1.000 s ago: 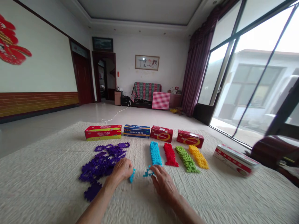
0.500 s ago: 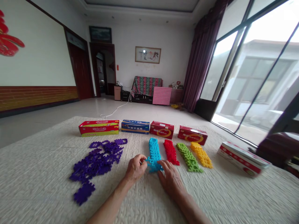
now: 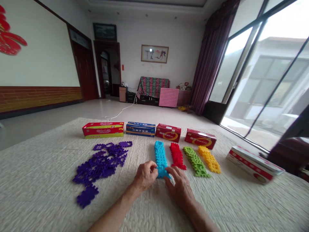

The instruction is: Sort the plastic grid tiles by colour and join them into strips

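My left hand and right hand meet at the near end of a blue strip of interlocking plastic pieces, lying on a quilted cream bedcover. My left fingers curl closed against the strip's left edge, pinching it. My right fingers are half bent, their tips on the strip's near end; whether they grip it, I cannot tell. Just right of the blue strip lies a red strip, then a green strip and a yellow strip, each slanting slightly. Left of the blue strip, well apart from it, sprawls a heap of purple pieces, with a purple cluster at its near end. Beyond the blue strip, four cartons stand in a row: a red-and-yellow box, a blue box and two red boxes. A white-and-red box lies far to the strip's right. Farther off, straight past the strip, a red checked cloth stands before a draped sofa, beneath a framed painting.
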{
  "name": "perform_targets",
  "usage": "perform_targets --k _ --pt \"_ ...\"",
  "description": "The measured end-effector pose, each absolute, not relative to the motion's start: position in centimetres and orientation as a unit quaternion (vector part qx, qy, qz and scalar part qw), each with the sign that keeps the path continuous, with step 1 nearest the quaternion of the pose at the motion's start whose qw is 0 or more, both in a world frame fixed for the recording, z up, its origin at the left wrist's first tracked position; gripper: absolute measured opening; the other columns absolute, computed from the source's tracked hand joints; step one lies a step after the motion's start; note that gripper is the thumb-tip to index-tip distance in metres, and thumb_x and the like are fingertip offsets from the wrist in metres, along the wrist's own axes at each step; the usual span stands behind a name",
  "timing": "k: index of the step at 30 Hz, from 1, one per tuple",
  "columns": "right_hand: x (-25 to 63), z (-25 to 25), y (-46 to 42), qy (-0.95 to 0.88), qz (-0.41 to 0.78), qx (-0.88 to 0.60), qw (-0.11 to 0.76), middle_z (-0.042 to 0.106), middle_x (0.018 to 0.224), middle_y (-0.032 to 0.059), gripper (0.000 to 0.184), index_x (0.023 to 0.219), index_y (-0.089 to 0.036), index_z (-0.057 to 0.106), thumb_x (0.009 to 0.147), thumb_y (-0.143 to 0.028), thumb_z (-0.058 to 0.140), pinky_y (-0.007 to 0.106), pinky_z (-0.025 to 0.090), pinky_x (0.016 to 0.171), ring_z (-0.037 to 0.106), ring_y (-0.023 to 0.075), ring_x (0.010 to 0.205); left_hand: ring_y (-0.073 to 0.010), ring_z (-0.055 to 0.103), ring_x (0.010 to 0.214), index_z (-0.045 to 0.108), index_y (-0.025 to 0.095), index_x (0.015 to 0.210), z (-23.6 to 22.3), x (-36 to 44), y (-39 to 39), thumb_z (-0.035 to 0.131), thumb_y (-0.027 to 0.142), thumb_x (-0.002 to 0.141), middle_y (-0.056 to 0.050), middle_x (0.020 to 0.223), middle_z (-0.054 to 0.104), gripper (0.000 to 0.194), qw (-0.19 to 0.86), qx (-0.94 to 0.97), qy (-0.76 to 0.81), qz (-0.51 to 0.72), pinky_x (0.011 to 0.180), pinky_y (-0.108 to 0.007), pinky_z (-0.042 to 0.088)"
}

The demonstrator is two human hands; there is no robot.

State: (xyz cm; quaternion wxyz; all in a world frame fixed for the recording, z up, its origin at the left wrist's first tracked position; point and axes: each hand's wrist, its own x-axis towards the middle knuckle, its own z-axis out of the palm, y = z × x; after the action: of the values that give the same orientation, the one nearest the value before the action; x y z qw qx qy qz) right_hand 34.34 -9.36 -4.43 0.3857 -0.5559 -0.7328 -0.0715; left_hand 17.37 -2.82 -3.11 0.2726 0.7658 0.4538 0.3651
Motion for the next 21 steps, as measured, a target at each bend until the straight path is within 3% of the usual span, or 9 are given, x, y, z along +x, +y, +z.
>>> perform_targets --k 6,21 --pt "34.4 -4.3 -10.0 -0.732 -0.044 -0.580 0.356 0.066 0.092 0.0056 0.018 0.099 -0.021 0.061 0.083 -0.018 0.054 0.034 0.049 0.079 0.062 0.0203 0.086 -0.0137 0.061 0.067 0.066 0.018 0.074 -3.3 17.5 -3.2 0.054 0.015 0.076 -0.002 0.072 0.068 0.012 0.216 0.798 0.433 0.358 0.065 -0.024 0.042" --pt "34.8 -4.1 -10.5 -0.739 -0.065 -0.593 0.315 0.065 0.092 0.0059 0.022 0.102 -0.023 0.064 0.083 -0.017 0.054 0.036 0.047 0.080 0.060 0.0218 0.087 -0.0148 0.062 0.069 0.070 0.019 0.071 -4.3 17.8 -3.2 0.055 0.020 0.078 -0.003 0.073 0.068 0.016 0.191 0.807 0.448 0.335 0.067 -0.025 0.042"
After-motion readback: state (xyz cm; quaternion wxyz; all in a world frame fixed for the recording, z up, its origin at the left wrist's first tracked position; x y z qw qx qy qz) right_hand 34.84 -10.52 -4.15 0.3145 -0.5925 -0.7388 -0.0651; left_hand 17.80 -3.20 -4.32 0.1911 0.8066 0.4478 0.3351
